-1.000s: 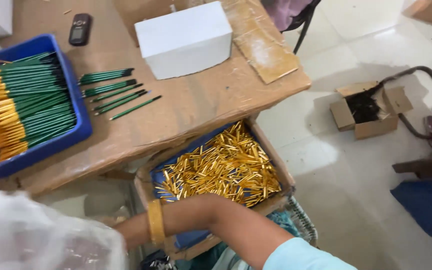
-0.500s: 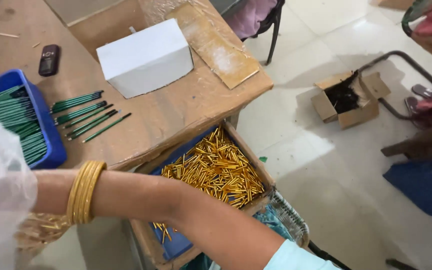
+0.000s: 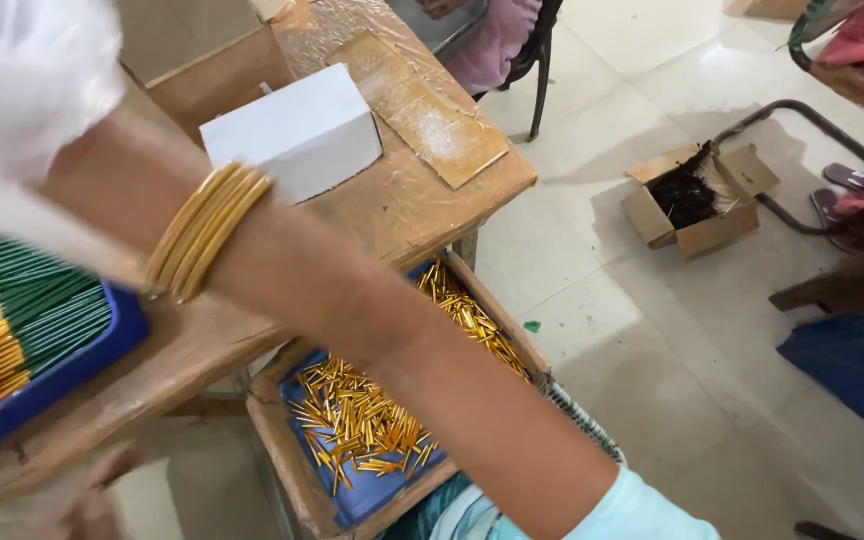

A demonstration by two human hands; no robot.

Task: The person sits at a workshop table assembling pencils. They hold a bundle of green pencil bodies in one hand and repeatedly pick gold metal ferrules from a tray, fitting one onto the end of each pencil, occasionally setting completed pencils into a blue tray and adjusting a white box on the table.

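My right arm (image 3: 352,300), with several gold bangles (image 3: 207,230) at the wrist, reaches from the lower right across the wooden table (image 3: 402,210) to the upper left. My right hand (image 3: 87,165) is covered by a white translucent plastic bag (image 3: 32,80) that it holds up. Below the arm, a blue tray (image 3: 72,375) holds green sticks with gold ends (image 3: 22,320). Under the table edge, a wooden crate (image 3: 282,460) with a blue liner holds several loose gold tubes (image 3: 362,420). A blurred brown shape (image 3: 87,500) at the bottom left may be my left hand.
A white box (image 3: 292,135), a brown cardboard box (image 3: 202,60) and a flat cardboard sheet (image 3: 422,110) lie on the table. On the tiled floor stands a small open cardboard box (image 3: 697,195) with dark contents. A chair leg (image 3: 537,90) and another person's clothing are at the top.
My right arm has swung up from the crate side toward the upper left, carrying the plastic bag with it. The view has shifted left and closer to the table.
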